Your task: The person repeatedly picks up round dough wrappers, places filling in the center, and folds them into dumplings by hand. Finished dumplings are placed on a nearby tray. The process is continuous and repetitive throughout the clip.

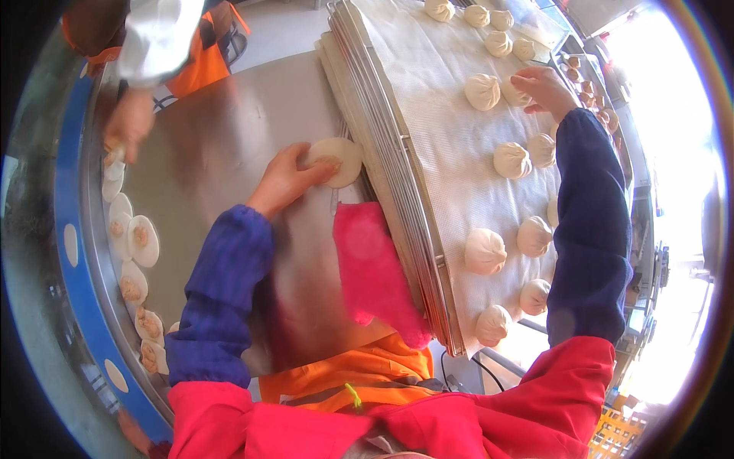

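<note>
Between its thumb and fingers my left hand holds a round dough wrapper with a small heap of filling on it, above the steel worktop. A flat tool handle shows partly beneath the wrapper. My right hand reaches over a pleated bun on the mesh-lined tray, its thumb and fingers apart. Whether the fingertips touch that bun is unclear. Another pleated bun sits just left of it, and my right sleeve hides part of the tray.
Several filled wrappers line the worktop's left edge. A co-worker's blurred hand is over that row at the far left. Stacked wire racks lie under the tray liner. A pink cloth hangs beside them. More buns stand along the tray.
</note>
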Tool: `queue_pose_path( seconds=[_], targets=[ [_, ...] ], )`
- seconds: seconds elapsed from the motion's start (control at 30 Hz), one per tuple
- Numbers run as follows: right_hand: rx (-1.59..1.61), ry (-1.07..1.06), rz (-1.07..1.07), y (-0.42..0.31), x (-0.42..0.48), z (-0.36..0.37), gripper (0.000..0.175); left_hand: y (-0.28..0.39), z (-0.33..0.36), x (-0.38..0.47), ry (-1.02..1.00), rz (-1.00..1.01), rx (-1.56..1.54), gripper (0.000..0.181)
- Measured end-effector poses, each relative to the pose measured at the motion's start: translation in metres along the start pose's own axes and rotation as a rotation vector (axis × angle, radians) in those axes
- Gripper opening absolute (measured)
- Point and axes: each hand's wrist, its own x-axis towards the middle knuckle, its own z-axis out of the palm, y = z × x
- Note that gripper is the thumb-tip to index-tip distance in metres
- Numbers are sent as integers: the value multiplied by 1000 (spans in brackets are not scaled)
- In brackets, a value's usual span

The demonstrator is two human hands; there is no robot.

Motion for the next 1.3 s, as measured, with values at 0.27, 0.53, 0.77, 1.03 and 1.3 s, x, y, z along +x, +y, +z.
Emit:
queue_pose_path(
  seconds=[0.27, 0.53, 0.77, 1.03, 1.3],
  targets=[
    [-195, -6, 59, -39, -6, 8, 51, -31, -8, 26, -11, 529, 408, 61],
    [-230, -14, -136, -3, -5, -10, 52, 5, 1, 30, -133, 472, 392, 40],
    [-470, 88, -375, 18, 0, 8, 65, -14, 3, 34, -37, 688, 521, 57],
    [-118, 24, -89, 12, -12, 0, 61, -11, -17, 41, -134, 321, 366, 68],
    [-422, 108, -297, 13, -1, 1, 61, 7, -6, 65, -191, 73, 370, 64]
  ],
)
